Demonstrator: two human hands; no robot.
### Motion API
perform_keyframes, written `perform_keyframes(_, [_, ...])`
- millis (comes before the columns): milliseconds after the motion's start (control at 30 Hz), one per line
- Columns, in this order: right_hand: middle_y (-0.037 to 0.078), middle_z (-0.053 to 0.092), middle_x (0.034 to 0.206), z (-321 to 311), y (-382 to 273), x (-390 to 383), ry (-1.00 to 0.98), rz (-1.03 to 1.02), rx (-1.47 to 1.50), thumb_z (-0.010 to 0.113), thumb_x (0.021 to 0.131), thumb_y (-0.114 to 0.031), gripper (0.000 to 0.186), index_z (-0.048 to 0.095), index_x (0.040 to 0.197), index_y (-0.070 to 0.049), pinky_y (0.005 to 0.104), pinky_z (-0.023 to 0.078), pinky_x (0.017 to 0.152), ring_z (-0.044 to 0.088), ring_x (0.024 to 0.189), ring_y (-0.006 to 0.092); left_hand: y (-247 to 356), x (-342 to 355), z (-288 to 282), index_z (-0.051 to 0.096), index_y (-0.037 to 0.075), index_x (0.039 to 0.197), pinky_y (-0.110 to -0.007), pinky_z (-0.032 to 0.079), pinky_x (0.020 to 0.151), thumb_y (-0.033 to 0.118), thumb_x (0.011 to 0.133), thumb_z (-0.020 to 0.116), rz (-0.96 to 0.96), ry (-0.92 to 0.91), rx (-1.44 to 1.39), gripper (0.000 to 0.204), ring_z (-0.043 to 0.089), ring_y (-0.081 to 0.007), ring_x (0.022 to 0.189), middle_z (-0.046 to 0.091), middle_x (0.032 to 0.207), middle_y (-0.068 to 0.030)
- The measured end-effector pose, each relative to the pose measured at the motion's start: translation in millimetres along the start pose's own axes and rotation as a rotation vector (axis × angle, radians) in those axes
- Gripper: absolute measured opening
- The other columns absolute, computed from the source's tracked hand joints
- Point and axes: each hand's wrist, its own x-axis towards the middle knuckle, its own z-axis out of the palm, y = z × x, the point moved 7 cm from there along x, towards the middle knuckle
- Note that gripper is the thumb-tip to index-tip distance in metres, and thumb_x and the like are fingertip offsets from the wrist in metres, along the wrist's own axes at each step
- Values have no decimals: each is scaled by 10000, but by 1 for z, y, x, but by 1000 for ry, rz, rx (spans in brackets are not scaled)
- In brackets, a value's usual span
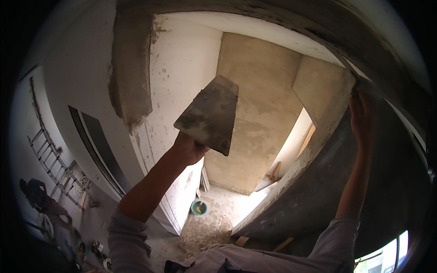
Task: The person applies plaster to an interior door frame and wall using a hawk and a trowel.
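My left hand (190, 149) is raised near the middle of the view, its fingers closed under a flat grey plasterer's hawk (211, 113). Dark, wet-looking smears cover the board, which tapers in outline. My right hand (363, 116) reaches high on the right, up against the corner where a dark wall (387, 150) meets the rough overhead beam (309, 27). Its fingers look closed, but shadow hides what they hold. Behind the hawk stands a wall of bare grey-brown plaster (255, 104).
A green bucket (199, 208) stands on the stained floor below. At the far left a ladder (52, 161) leans, with another person (41, 195) near it. Boards (205, 179) rest by the white wall. A bright opening (291, 145) cuts the plastered wall.
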Motion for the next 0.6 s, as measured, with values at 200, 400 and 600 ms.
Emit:
perform_keyframes(200, [79, 652, 878, 26, -70, 22, -110, -51, 200, 656, 853, -308, 270, 635, 1027, -103, 375, 528, 660, 655, 775, 236, 3, 19, -22, 525, 109, 1125, -239, 592, 567, 349, 945, 530, -22, -70, 69, 300, 679, -151, 866, 649, 1002, -38])
perform_keyframes(400, [114, 665, 839, 45, -73, 81, -85, -52, 51, 602, 878, -350, 298, 648, 1016, -90, 395, 503, 692, 649, 793, 281, -12, 20, 6, 505, 91, 1159, -267, 610, 653, 350, 961, 500, -58, -75, -8, 326, 666, -180, 937, 626, 1097, -56])
perform_keyframes(600, [150, 649, 1069, -6, 30, 40, -49, 70, 25, 605, 870, -331, 344, 657, 1104, -86, 399, 458, 898, 609, 1021, 306, -17, 21, -8, 420, 99, 1335, -372, 533, 901, 420, 973, 427, -71, -200, 0, 484, 562, -230, 1138, 519, 1301, -91])
